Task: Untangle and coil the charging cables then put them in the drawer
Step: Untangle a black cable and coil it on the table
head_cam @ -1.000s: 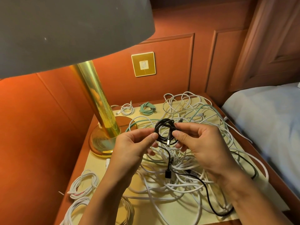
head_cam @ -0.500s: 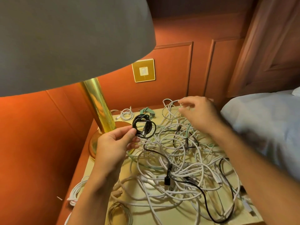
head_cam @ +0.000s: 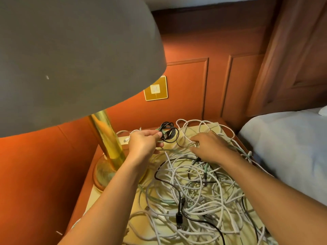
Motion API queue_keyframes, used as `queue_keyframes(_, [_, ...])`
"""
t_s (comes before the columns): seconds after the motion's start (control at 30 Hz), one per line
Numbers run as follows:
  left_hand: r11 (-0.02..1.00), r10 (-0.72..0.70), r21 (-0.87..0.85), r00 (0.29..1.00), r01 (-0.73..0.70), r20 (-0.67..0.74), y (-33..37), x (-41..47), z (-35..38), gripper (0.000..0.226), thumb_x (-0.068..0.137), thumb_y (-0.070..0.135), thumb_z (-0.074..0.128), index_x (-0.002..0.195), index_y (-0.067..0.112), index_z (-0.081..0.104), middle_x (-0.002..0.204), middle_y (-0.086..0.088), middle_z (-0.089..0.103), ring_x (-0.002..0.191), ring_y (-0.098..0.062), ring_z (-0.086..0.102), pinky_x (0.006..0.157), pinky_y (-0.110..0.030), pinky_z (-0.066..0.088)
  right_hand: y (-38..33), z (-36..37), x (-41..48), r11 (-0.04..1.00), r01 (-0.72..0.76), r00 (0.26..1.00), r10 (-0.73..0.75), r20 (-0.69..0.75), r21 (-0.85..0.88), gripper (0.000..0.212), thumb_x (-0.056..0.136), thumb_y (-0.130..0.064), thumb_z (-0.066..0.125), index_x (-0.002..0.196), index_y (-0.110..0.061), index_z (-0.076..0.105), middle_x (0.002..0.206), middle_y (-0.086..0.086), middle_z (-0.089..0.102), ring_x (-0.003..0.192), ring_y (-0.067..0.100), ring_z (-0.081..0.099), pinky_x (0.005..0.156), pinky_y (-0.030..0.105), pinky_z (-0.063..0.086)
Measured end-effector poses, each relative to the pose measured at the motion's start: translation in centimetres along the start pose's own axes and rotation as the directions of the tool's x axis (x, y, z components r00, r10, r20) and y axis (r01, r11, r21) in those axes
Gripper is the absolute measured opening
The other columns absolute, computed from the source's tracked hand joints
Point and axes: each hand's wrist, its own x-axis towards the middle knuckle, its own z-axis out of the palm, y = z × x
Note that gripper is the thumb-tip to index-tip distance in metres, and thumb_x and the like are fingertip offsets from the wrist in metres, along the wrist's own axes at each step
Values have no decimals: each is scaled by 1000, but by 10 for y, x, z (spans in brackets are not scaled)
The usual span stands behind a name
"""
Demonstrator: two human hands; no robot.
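My left hand (head_cam: 143, 142) pinches a small black coiled cable (head_cam: 169, 132) and holds it just above the far left part of the nightstand. A big tangle of white, green and black charging cables (head_cam: 194, 200) covers the nightstand top (head_cam: 212, 126). My right hand (head_cam: 208, 147) lies on the far part of the tangle, with its fingers curled into white cable strands. A loose black cable with a plug (head_cam: 179, 220) runs through the near side of the pile. No drawer is in view.
A brass lamp (head_cam: 108, 144) with a wide grey shade (head_cam: 70, 59) stands at the left and hides much of that side. A gold wall switch (head_cam: 155, 89) sits on the panelled wall behind. A bed (head_cam: 292, 138) borders the nightstand on the right.
My left hand carried the black coil away from me toward the back of the nightstand. My right hand let go of the coil, reached to the far edge, then came down onto the white cables.
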Motion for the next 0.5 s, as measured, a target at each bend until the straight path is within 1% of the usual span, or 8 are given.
queue_keyframes(0.1, [995, -7, 98, 1000, 8, -11, 1, 13, 14, 6, 96, 15, 70, 97, 11, 75, 85, -8, 78, 65, -16, 71, 52, -27, 46, 9, 2, -16, 998, -60, 998, 60, -5, 26, 44, 94, -49, 58, 137, -42, 59, 138, 2, 57, 125, 27, 53, 92, 37, 47])
queue_keyframes(0.2, [987, -22, 160, 999, 27, -38, 1, 27, 29, 9, 95, 17, 71, 92, 10, 76, 82, -10, 77, 61, -17, 69, 47, -24, 40, 18, 6, -29, 993, -110, 991, 113, -72, 51, 44, 90, -54, 54, 131, -43, 62, 135, -3, 58, 115, 26, 58, 87, 36, 50])
queue_keyframes(0.27, [978, -36, 202, 997, 48, -66, 0, 36, 38, 13, 93, 16, 72, 86, 6, 77, 79, -12, 76, 52, -18, 64, 41, -20, 36, 21, 9, -34, 992, -118, 986, 122, -111, 43, 42, 90, -52, 52, 126, -38, 67, 129, -6, 63, 116, 23, 56, 88, 37, 50])
queue_keyframes(0.33, [961, -49, 266, 995, 69, -84, 0, 45, 46, 17, 92, 17, 72, 80, 6, 76, 72, -12, 75, 44, -16, 61, 41, -19, 36, 22, 8, -38, 992, -124, 980, 125, -156, 18, 35, 94, -46, 54, 119, -32, 72, 123, -7, 66, 119, 23, 52, 88, 37, 48])
queue_keyframes(0.37, [950, -54, 303, 995, 78, -87, 0, 48, 49, 18, 92, 17, 72, 80, 6, 76, 69, -11, 75, 40, -15, 60, 41, -19, 37, 22, 8, -39, 992, -125, 976, 123, -180, 3, 32, 95, -45, 54, 116, -29, 73, 120, -7, 67, 118, 23, 51, 86, 37, 47])
queue_keyframes(0.43, [921, -50, 382, 995, 77, -81, 0, 53, 57, 17, 93, 18, 72, 84, 4, 76, 67, -10, 74, 34, -12, 58, 37, -18, 36, 21, 8, -43, 991, -134, 969, 130, -213, -8, 29, 96, -43, 55, 110, -27, 74, 115, -5, 68, 116, 24, 51, 82, 36, 47])
queue_keyframes(0.5, [878, -31, 475, 998, 57, -63, 0, 58, 63, 17, 91, 18, 73, 84, 4, 75, 67, -10, 73, 35, -11, 59, 34, -18, 37, 23, 8, -44, 990, -143, 963, 143, -227, 18, 28, 96, -43, 56, 108, -27, 75, 111, -4, 69, 116, 24, 52, 81, 34, 46])
